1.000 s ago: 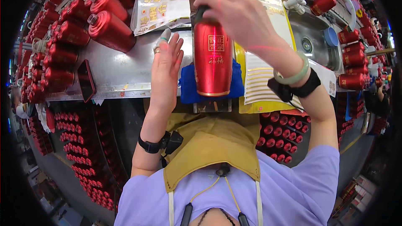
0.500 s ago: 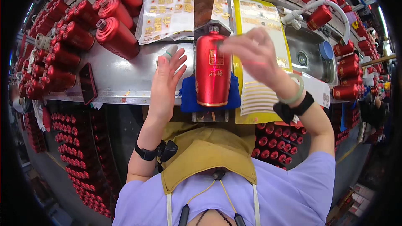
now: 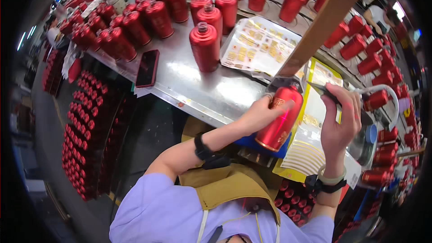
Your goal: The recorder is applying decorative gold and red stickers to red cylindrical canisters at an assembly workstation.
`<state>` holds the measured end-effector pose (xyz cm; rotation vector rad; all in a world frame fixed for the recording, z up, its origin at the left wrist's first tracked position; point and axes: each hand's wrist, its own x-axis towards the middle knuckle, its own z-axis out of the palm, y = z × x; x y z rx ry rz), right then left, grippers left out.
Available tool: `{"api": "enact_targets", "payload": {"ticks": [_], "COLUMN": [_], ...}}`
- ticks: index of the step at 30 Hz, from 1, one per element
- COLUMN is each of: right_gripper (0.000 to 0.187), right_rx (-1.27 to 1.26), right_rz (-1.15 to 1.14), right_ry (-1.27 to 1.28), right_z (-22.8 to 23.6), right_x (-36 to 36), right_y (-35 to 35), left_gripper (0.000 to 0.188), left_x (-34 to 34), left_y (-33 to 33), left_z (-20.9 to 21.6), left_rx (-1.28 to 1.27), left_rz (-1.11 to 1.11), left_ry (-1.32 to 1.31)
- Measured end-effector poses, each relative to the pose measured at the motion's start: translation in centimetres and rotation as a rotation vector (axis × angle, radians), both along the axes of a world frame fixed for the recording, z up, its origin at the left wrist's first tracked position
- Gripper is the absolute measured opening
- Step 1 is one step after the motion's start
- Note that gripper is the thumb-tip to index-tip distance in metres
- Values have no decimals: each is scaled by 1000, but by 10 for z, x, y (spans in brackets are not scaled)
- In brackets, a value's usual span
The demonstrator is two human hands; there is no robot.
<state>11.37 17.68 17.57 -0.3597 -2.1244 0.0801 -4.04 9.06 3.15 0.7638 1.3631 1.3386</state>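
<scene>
Left hand (image 3: 258, 116): fingers clasping red bottle (image 3: 280, 123), likely steadying it
Blue cloth (image 3: 246, 141): beneath, likely cushioning
Right hand (image 3: 339, 123): fingertips pinching dark tool (image 3: 333, 95)

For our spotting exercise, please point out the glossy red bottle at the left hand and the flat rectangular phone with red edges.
Glossy red bottle (image 3: 278, 129), head view: lower half of its body.
Flat rectangular phone (image 3: 147, 69), head view: middle of its dark face.
</scene>
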Motion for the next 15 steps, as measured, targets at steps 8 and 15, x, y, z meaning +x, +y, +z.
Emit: {"api": "enact_targets", "payload": {"ticks": [8,15], "right_gripper": [26,24], "right_rx": [-79,-388], "right_rz": [-97,-295], "right_ry": [5,20], "right_z": [-6,-42], "right_x": [26,55], "right_y": [-7,-21], "left_gripper": [68,62], "left_x": [-70,-287], "left_y": [-108,-122], "left_z": [82,88], "left_rx": [44,493], "left_rz": [-97,964], "left_ry": [-348,408]}}
